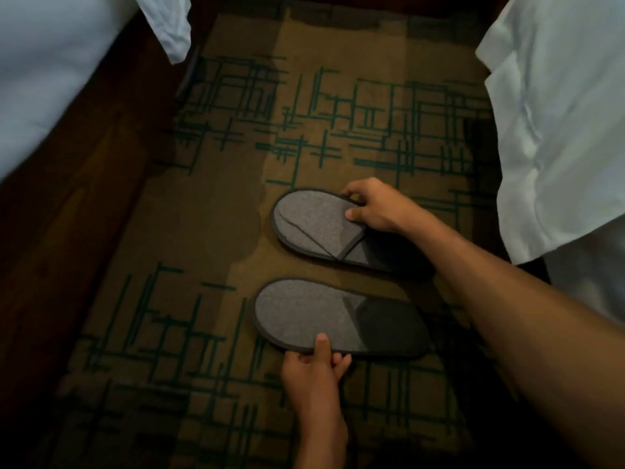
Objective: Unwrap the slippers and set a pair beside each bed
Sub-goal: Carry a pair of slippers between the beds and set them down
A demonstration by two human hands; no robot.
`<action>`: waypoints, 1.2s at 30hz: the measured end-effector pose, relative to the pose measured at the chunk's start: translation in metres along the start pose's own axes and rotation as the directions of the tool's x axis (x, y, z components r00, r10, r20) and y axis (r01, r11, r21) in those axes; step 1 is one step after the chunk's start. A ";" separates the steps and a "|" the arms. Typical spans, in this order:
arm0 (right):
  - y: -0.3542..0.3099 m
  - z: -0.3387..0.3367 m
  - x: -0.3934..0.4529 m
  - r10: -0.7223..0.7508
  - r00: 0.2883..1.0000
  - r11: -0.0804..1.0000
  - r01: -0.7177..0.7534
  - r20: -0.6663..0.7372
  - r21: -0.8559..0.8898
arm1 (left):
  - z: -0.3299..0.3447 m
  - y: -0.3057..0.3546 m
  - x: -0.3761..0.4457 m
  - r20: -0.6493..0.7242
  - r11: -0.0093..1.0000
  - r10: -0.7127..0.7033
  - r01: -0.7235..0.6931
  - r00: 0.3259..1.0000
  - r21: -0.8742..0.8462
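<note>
Two grey slippers with dark trim lie side by side on the carpet between two beds, toes pointing left. My right hand (375, 206) pinches the far slipper (311, 221) at its upper edge, thumb on the grey upper. My left hand (313, 370) grips the near slipper (304, 313) at its lower rim, thumb pressed on top. No wrapping is visible on either slipper.
A bed with white linen and a dark wooden frame (77, 198) runs along the left. White bedding (561, 123) of a second bed hangs down on the right. The brown carpet (209, 204) with green line pattern fills the aisle between them.
</note>
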State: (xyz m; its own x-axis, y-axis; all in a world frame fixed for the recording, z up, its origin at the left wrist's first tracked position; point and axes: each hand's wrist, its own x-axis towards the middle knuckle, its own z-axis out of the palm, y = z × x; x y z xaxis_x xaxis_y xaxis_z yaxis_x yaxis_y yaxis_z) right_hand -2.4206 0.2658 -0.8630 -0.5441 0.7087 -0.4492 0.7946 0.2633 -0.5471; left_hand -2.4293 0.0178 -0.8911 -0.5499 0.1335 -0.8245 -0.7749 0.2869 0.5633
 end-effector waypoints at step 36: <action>0.057 0.040 -0.046 -0.124 0.964 0.986 0.093 -0.234 -0.141 | 0.003 0.032 0.027 0.639 -0.311 0.284 -0.562 0.715 0.766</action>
State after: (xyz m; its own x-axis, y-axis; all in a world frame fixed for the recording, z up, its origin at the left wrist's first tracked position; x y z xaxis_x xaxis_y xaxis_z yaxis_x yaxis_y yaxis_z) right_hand -2.3615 0.2221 -0.9022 -0.5600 0.8041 -0.1996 0.7708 0.4173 -0.4814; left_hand -2.4681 0.0332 -0.8951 -0.4135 0.7833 -0.4641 0.7891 0.5626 0.2466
